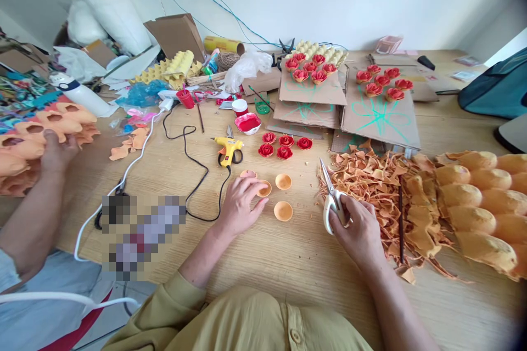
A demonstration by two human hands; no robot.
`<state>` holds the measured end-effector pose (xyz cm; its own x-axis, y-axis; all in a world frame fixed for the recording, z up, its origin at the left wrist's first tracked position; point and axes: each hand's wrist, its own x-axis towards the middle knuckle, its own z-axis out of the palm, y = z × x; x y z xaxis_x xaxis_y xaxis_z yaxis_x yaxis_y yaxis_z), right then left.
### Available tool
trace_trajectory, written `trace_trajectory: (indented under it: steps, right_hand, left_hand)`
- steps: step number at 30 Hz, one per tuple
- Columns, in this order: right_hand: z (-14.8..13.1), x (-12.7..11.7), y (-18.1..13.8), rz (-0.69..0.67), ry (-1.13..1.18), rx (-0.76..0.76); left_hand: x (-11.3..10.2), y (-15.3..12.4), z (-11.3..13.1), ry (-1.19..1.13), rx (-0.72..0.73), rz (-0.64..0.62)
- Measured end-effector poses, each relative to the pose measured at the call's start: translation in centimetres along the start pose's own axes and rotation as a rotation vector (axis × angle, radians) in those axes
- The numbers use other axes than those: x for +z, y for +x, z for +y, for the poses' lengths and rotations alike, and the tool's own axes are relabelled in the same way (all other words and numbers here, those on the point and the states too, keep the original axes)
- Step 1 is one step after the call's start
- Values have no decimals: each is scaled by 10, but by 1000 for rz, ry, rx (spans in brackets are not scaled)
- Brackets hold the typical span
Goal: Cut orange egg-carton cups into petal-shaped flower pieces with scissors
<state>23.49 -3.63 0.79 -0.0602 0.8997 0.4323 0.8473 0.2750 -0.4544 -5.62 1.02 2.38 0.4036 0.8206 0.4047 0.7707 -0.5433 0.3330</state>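
Observation:
My left hand (pixel 240 201) rests on the wooden table (pixel 288 263), its fingers pinching a small orange cardboard cup (pixel 264 188). Two more orange cups (pixel 283 181) (pixel 283 211) lie just to its right. White-handled scissors (pixel 332 197) are gripped in my right hand (pixel 357 228), blades closed and pointing away from me. A heap of orange egg-carton scraps (pixel 370 178) lies beside that hand, and an orange egg carton (pixel 477 203) lies at the right.
A yellow glue gun (pixel 229 148) with a black cord, red paper roses (pixel 285 145), a bowl of red paint (pixel 247 123) and cardboard sheets (pixel 381 112) bearing roses fill the middle. At the left another person's hand (pixel 56 149) holds orange cartons (pixel 33 140).

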Motion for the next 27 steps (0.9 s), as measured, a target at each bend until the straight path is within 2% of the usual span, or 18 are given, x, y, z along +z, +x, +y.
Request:
trace_trajectory:
  steps: [6,9,19,23,27]
  right_hand:
    - [-3,-2,0,10,-3,-32]
    - [-3,-2,0,3,4,-27]
    - [-6,-4,1,1,-7,-57]
    - [-7,-4,1,14,-1,-51]
    - [-8,-4,1,13,4,-54]
  left_hand:
    - [2,8,-5,117,-17,-121]
    - [4,8,-1,126,-9,-129]
    - [-4,-12,15,43,-63,-203]
    - [-12,-6,26,-4,14,-229]
    - [-6,1,39,-23,104,-317]
